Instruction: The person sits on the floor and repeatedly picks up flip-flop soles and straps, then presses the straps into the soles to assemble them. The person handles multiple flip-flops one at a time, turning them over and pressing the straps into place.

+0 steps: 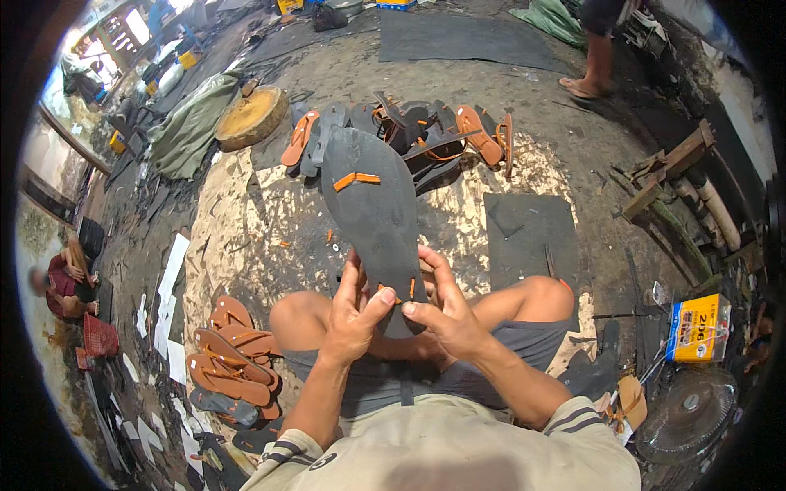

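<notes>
A black sandal (377,204) is held up in front of me, its flat underside toward me and its wider end pointing away. An orange strap piece (356,181) lies across the wide end, and short orange strap ends poke through near the narrow end. My left hand (350,315) grips the narrow end from the left, its thumb pressed on the sole beside a strap end. From the right, my right hand (446,311) grips the same end, its thumb close to the other one. Both sets of fingers are partly hidden behind the sole.
Brown sandals (233,360) are piled at my left. More sandals (475,135) stand in a row beyond, near a round wooden block (252,117). A black sheet (530,237) lies at right, with a yellow container (697,329) and round fan (688,413) farther out. Other people are around.
</notes>
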Tool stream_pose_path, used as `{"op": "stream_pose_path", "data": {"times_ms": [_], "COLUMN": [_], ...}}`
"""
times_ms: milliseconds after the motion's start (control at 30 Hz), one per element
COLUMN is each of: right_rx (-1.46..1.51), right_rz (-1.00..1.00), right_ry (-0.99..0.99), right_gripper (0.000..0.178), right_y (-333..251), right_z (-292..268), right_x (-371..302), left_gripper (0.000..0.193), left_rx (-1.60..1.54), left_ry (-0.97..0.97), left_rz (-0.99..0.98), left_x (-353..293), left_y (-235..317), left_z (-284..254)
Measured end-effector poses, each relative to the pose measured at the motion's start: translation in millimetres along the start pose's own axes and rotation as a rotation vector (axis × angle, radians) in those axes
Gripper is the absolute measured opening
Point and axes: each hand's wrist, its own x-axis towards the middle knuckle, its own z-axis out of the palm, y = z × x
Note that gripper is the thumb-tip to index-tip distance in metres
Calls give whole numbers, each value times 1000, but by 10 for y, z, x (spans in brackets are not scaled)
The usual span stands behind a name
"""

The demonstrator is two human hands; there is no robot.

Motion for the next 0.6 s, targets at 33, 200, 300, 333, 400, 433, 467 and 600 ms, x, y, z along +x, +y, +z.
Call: {"op": "stream_pose_path", "data": {"times_ms": [33, 200, 300, 333, 400, 433, 467, 600], "right_rx": [146, -135, -77, -126, -189, -549, -829, -282], "right_rz": [69, 26, -4, -64, -162, -326, -379, -213], "right_ry": [-32, 59, 67, 23, -3, 71, 103, 84], "right_gripper": [80, 74, 73, 74, 75, 79, 83, 82], "right_y": [-72, -37, 122, 149, 158, 148, 116, 87], "right_z": [-10, -52, -66, -62, -12, 40, 98, 424], "right_x": [21, 155, 191, 180, 179, 233, 214, 414], "left_gripper": [86, 96, 99, 104, 115, 120, 128, 78], "left_rx": [9, 267, 322, 289, 255, 239, 136, -418], "left_ry": [-1, 4, 3, 53, 43, 116, 178, 477], "left_rz": [12, 84, 107, 61, -13, 280, 459, 454], "left_x": [14, 3, -14, -24, -40, -40, -41, 56], "left_y": [1, 49, 136, 166, 214, 222, 215, 161], "left_z": [3, 82, 72, 48, -29, -71, -106, -316]}}
